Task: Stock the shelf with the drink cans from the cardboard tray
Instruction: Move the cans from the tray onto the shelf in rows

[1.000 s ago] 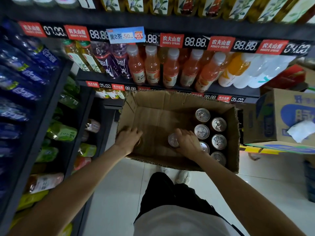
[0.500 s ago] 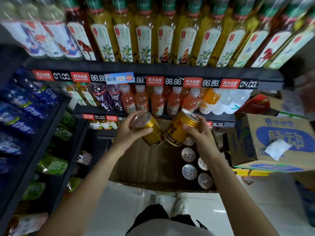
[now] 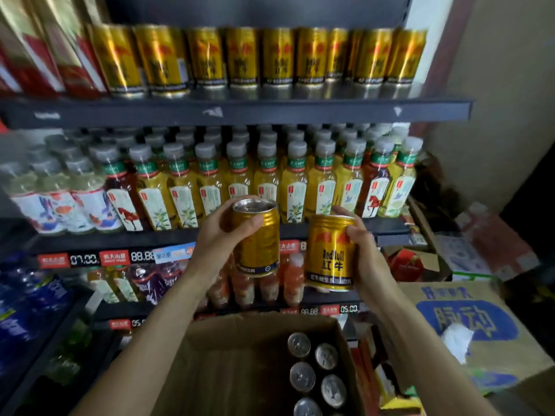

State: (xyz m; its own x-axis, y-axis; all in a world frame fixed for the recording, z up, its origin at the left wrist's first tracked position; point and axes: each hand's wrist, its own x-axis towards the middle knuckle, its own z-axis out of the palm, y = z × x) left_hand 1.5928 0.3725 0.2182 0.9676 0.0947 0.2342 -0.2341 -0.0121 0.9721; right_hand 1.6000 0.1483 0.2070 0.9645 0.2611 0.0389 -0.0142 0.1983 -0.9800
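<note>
At the far left we see blue bottles [image 3: 27,298] slanting on a dark side rack. Next to them, on the middle shelf [image 3: 99,235], stand rows of tea bottles [image 3: 180,187] with pale caps, and above them the top shelf [image 3: 240,111] carries a row of gold cans [image 3: 243,55] standing upright along its front edge.

Our left hand [image 3: 216,235] wraps its fingers and thumb round a gold can [image 3: 256,238], holding it nearly upright in front of the tea bottles, silver top tipped slightly toward us. Just to its right, our right hand [image 3: 365,253] grips a second gold can [image 3: 330,253] from the side, its red print facing us. The two cans are close but apart, both well below the top shelf.

Below the hands sits the cardboard tray [image 3: 228,370], with more silver-topped cans [image 3: 315,373] grouped upright at its right side. Further right lies a blue-printed carton [image 3: 468,322].
</note>
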